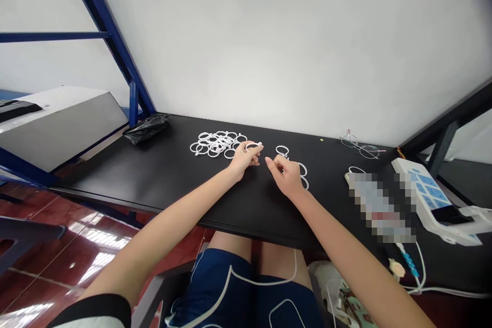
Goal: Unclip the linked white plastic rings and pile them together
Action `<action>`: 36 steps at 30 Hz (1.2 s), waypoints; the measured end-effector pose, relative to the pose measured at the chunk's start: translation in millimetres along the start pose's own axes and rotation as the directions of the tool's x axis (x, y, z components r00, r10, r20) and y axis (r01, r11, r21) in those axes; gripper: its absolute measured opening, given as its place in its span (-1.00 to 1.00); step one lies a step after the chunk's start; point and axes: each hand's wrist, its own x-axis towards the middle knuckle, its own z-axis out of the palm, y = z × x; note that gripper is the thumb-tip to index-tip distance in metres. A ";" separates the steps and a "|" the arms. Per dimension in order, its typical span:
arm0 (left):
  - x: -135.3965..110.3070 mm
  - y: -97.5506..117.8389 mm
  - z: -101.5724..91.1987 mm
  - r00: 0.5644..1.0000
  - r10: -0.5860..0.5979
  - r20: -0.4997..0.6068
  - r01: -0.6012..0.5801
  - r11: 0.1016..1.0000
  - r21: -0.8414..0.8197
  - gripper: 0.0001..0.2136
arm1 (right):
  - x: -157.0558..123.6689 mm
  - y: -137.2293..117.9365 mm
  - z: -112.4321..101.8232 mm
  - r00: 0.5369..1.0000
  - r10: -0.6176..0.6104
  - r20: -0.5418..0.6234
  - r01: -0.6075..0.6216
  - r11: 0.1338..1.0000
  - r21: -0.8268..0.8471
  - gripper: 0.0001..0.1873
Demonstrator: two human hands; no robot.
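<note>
My left hand [246,158] pinches a white ring [251,147] with a small knob on its edge, held a little above the black table [172,179]. Just left of it lies a loose pile of similar white rings [217,143], overlapping one another. My right hand [285,174] is closed, thumb towards the left hand; whatever its fingers may hold is hidden. Behind and beside it lie several more white rings [282,149], partly covered by the hand. The two hands are apart.
A crumpled black bag [146,129] lies at the table's left end. On the right are eyeglasses [369,151], a blurred-out phone [378,207] with a charging cable, and a white power strip [426,195]. A white wall [269,61] rises behind the table.
</note>
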 end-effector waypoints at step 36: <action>2.7 2.4 -6.0 0.936 -0.024 -0.352 -0.069 0.966 -0.250 -0.80 | -1.0 2.2 0.7 0.999 0.029 0.042 -0.027 0.999 -0.031 -0.57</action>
